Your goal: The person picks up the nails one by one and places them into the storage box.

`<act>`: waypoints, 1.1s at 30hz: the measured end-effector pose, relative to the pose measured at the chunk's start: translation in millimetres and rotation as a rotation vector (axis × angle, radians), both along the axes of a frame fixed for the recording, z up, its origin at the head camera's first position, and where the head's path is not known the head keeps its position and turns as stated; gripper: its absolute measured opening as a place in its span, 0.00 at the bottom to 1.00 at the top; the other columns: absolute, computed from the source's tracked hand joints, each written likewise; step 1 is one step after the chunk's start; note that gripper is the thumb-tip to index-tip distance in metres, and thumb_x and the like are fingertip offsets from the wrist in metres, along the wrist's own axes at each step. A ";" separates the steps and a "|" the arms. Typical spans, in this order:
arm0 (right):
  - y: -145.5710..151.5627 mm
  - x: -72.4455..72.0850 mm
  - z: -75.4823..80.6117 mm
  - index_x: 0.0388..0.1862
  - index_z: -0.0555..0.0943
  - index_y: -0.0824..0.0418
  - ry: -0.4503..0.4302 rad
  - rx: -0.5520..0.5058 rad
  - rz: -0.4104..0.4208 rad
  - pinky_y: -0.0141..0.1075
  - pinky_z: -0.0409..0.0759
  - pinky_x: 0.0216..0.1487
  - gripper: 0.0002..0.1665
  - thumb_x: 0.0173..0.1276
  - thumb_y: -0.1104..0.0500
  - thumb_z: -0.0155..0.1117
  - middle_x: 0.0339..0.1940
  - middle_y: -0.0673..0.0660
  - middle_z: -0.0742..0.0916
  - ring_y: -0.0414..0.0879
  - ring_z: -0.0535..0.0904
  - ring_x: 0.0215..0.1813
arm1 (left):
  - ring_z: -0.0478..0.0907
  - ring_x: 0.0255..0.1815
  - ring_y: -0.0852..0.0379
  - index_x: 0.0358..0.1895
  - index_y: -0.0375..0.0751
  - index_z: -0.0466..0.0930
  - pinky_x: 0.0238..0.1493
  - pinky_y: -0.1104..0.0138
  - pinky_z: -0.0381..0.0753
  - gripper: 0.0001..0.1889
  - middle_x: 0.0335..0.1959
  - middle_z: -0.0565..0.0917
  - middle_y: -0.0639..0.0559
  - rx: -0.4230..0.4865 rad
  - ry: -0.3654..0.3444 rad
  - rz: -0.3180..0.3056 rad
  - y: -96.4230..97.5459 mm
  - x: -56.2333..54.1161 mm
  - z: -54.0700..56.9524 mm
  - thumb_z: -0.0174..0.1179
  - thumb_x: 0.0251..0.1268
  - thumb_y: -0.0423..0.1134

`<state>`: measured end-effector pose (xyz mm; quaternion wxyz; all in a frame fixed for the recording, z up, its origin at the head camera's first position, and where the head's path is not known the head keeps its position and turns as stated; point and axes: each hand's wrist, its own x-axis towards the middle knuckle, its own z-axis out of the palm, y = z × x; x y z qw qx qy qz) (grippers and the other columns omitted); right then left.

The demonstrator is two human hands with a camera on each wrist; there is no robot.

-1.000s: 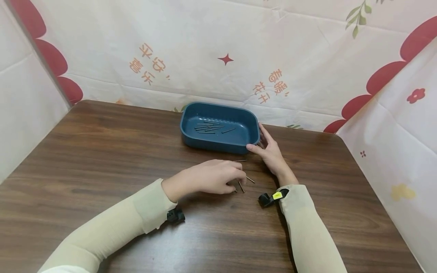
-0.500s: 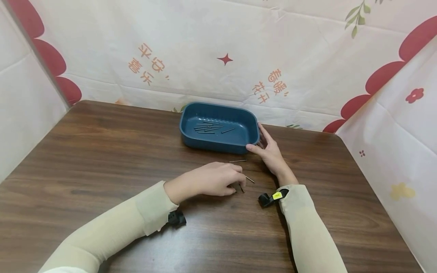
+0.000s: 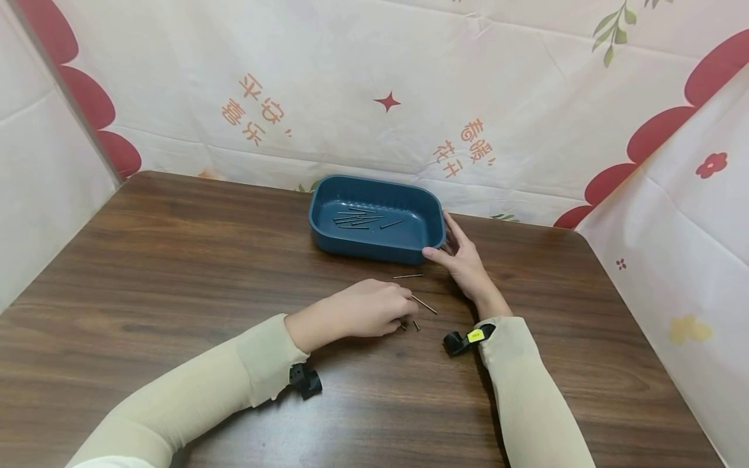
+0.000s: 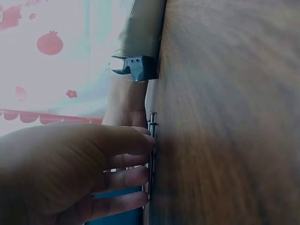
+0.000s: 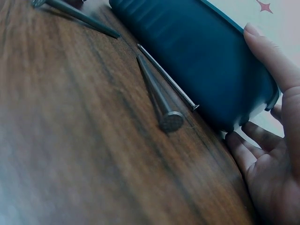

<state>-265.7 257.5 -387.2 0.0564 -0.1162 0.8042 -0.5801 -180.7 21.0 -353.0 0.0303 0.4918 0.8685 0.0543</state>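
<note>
Over several loose nails on the table, my left hand (image 3: 374,307) is low, its fingers reaching down. In the left wrist view its fingertips (image 4: 143,176) touch or nearly touch a nail (image 4: 151,161); a firm pinch is not visible. Two other nails, one slanting (image 3: 425,305) and one flatter (image 3: 407,276), lie beside and beyond the hand. My right hand (image 3: 462,263) grips the right end of a blue plastic tray (image 3: 374,250), thumb at the rim and fingers at the outer wall. More nails (image 3: 357,218) lie inside the tray.
A dark wood-grain table (image 3: 193,260) carries everything. Printed white curtain (image 3: 351,78) closes the back and both sides, with the tray close to the back edge. Each wrist bears a black camera (image 3: 304,380).
My left hand has shifted slightly back and right at the wrist, uncovering more of the slanting nail and the flatter one. The right hand and tray keep still.
</note>
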 end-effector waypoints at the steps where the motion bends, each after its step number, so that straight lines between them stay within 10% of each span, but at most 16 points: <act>1: -0.2 0.0 0.1 0.84 0.46 0.39 0.001 0.000 0.000 0.54 0.59 0.80 0.52 0.73 0.59 0.64 0.84 0.57 0.59 0.55 0.57 0.83 | 0.83 0.45 0.60 0.45 0.52 0.85 0.42 0.65 0.83 0.07 0.45 0.84 0.57 0.002 -0.003 0.000 -0.3 -0.5 -0.4 0.63 0.68 0.38; 33: 1.3 0.1 0.7 0.84 0.45 0.38 -0.008 0.038 -0.005 0.54 0.57 0.81 0.51 0.73 0.57 0.64 0.84 0.57 0.58 0.56 0.55 0.84 | 0.71 0.33 0.63 0.39 0.50 0.78 0.32 0.71 0.69 0.11 0.33 0.76 0.61 -0.090 -0.147 0.057 14.6 4.5 10.3 0.67 0.60 0.30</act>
